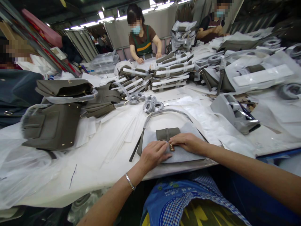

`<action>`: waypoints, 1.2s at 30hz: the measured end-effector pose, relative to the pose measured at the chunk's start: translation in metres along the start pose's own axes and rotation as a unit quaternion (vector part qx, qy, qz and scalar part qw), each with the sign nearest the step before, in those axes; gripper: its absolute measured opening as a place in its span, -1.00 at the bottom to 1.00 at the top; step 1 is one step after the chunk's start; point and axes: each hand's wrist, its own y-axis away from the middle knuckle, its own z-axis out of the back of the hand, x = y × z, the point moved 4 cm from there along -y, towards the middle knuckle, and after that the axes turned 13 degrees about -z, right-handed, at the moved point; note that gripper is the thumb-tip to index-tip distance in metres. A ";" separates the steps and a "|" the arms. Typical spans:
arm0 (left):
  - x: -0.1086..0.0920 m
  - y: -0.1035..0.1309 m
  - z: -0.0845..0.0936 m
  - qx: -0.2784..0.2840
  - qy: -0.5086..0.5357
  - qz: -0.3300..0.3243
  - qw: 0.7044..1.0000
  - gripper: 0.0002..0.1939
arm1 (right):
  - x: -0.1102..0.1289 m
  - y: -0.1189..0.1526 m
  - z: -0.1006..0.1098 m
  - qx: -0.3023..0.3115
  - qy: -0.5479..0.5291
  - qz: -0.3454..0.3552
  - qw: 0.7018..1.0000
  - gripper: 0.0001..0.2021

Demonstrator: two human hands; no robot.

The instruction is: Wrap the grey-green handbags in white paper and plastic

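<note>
A grey-green handbag (167,133) lies on the white work table in front of me, its body largely covered by white tissue paper (150,135). Its handle (168,110) is wrapped and arches away from me. On the bag's front a small flap carries a gold-coloured metal clasp (171,146). My left hand (154,154) rests on the paper left of the clasp, thumb apart from the fingers. From the right, my right hand (190,143) has its fingers together at the clasp's strap; its thumb is hidden.
Wrapped strap coils (152,104) lie just beyond the bag. Stacked wrapped bag pieces (171,73) stand farther back. More handbags (53,125) sit at left; a grey wrapped bag (231,113) is at right. A masked co-worker (143,40) works across the table, another at back right.
</note>
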 end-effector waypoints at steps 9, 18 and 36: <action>-0.022 -0.006 -0.001 0.069 0.141 -0.019 0.987 -0.61 | 0.017 -0.003 0.002 0.055 0.039 -0.020 0.998 -0.80; -0.028 -0.006 0.003 0.053 0.167 0.030 0.984 -0.64 | 0.017 -0.012 -0.011 0.036 0.173 0.037 0.984 -0.91; -0.029 -0.007 0.003 0.057 0.124 0.012 0.991 -0.60 | 0.024 -0.021 -0.011 0.085 0.298 0.197 0.930 -0.92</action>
